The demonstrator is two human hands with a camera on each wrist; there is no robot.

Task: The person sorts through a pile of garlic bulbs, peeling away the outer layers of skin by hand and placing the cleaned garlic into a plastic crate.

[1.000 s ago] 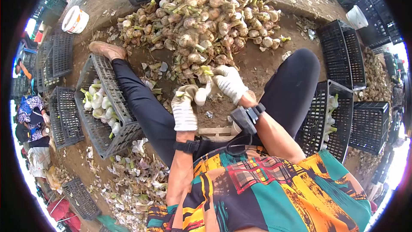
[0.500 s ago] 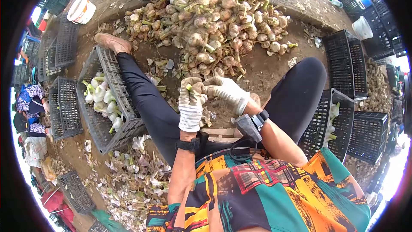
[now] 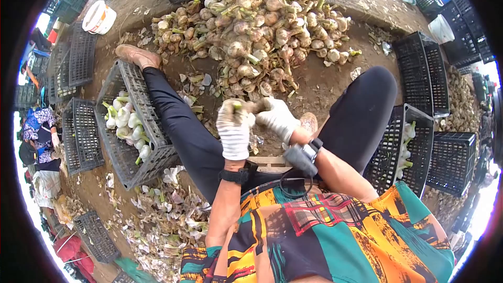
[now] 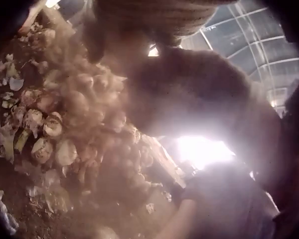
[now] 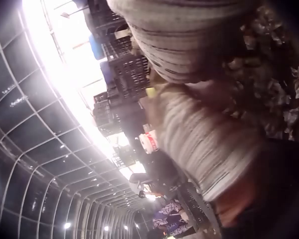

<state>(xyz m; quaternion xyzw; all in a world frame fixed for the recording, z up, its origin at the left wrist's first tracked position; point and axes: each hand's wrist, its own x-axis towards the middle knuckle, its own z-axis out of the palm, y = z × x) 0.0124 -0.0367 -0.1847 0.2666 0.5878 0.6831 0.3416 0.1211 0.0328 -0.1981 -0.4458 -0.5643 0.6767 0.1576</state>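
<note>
In the head view both hands, in striped work gloves, meet between the knees over the ground. A garlic bulb, mostly hidden by the gloves, is gripped by the left hand point(image 3: 233, 128); its green cut stem end point(image 3: 237, 106) shows at the fingers. From the other side the right hand point(image 3: 279, 120) has its curled fingers and thumb against the bulb. Just beyond them lies a heap of unpeeled garlic point(image 3: 251, 47). In the right wrist view the striped gloves point(image 5: 204, 139) blur together; the left wrist view is hazy, with a dark glove point(image 4: 189, 89).
A black crate point(image 3: 131, 175) of white garlic bulbs point(image 3: 126, 120) leans by the left leg. Another crate point(image 3: 381, 149) with garlic stands beyond the right knee. Peeled skins point(image 3: 167, 225) litter the ground at lower left. A white bucket point(image 3: 99, 18) and other crates surround the spot.
The hands have come together from apart. A white bulb and a strip of skin showed between them a second ago; now the gloves cover most of the bulb.
</note>
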